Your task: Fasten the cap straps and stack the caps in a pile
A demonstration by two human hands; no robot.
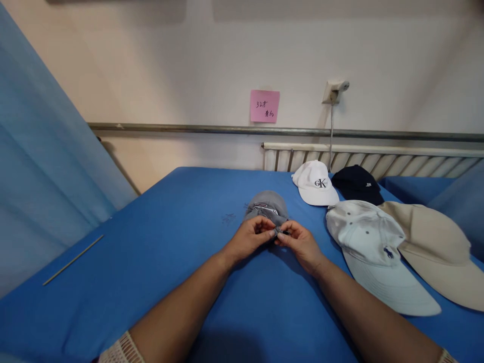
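A grey cap [269,200] lies on the blue-covered table, with its inner label and opening turned toward me. My left hand [254,235] pinches the near edge of the cap from the left, at what looks like its back strap. From the right, my right hand [297,241] pinches the same strap, thumb and fingers pressed together. The fingertips of both hands nearly meet there and hide the strap's fastening.
To the right lie a white cap [315,184], a dark navy cap [357,184], a pale mint cap [368,242] and a beige cap [434,239]. A thin stick [73,259] rests at the left. Behind are a metal rail [212,129], a radiator [378,157] and a blue curtain [45,151].
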